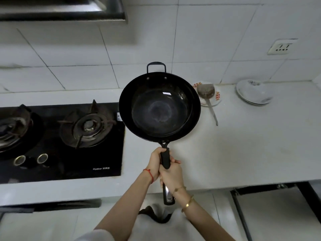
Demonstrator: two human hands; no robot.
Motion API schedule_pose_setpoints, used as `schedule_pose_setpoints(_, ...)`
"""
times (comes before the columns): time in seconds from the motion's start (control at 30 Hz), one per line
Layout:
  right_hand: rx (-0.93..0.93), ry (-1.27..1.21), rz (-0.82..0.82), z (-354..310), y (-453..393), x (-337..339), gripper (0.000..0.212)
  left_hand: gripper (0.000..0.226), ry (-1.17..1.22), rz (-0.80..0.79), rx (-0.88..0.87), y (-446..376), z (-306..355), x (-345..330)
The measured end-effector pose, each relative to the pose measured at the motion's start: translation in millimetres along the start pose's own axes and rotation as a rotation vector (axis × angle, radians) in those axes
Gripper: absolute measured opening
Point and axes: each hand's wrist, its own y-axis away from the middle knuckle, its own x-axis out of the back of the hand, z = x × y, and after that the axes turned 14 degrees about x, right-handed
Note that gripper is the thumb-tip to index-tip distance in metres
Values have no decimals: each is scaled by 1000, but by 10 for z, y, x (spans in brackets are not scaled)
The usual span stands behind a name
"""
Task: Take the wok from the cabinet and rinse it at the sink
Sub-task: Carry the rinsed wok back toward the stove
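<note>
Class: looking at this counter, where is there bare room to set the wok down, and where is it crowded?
Bare counter lies between the gas stove and the right edge, in front of the stacked plates. It is crowded at the back wall, where a spatula rests on a small plate.

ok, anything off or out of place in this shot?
One oddity: the wok seems to have a smaller pan nested inside. Both hands grip the handle over the counter. A dirty spatula rests on a plate. No spills.
</note>
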Motion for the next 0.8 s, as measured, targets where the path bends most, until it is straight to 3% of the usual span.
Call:
schedule_pose_setpoints(0.37,-36,4,22,34,-385,-323,7,30,-23,1,57,-299,283,273)
schedule_pose_setpoints(0.8,-38,35,29,264,-536,-466,16,30,-5,10,120,-525,278,396)
